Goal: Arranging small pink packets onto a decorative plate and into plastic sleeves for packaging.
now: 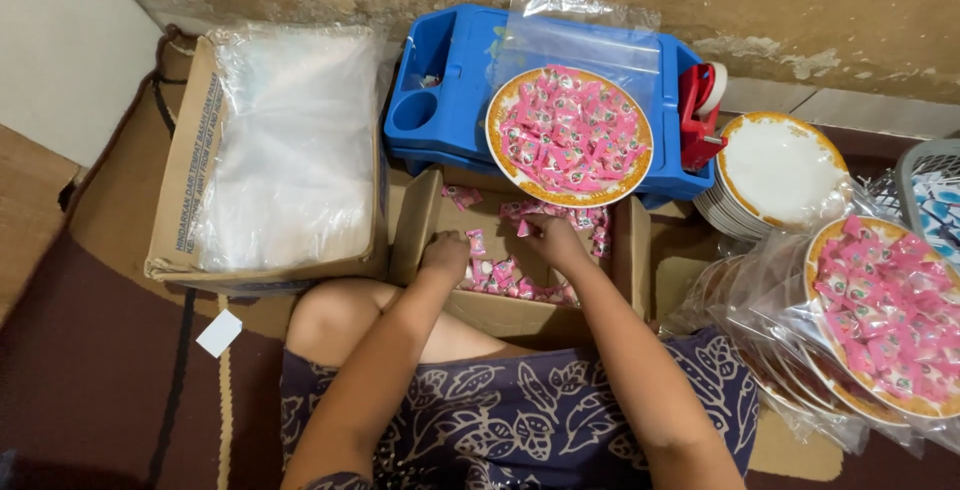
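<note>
While both hands dip into the small cardboard box (520, 295) at frame centre, the left hand (446, 253) curls shut and the right hand (553, 238) pinches pink wrapped candies (500, 272): light, crinkly, slippery pieces, probably best scooped in loose handfuls.

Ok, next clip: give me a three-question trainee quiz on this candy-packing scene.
1. True or false: both hands, left hand and right hand, are inside the small cardboard box.
2. What does the candy-filled plate rest on? A) blue tray B) stack of empty plates C) the rug
3. Fill in: the big box at the left is topped with clear plastic ____.

Key: 1 true; 2 A; 3 bags.
</note>
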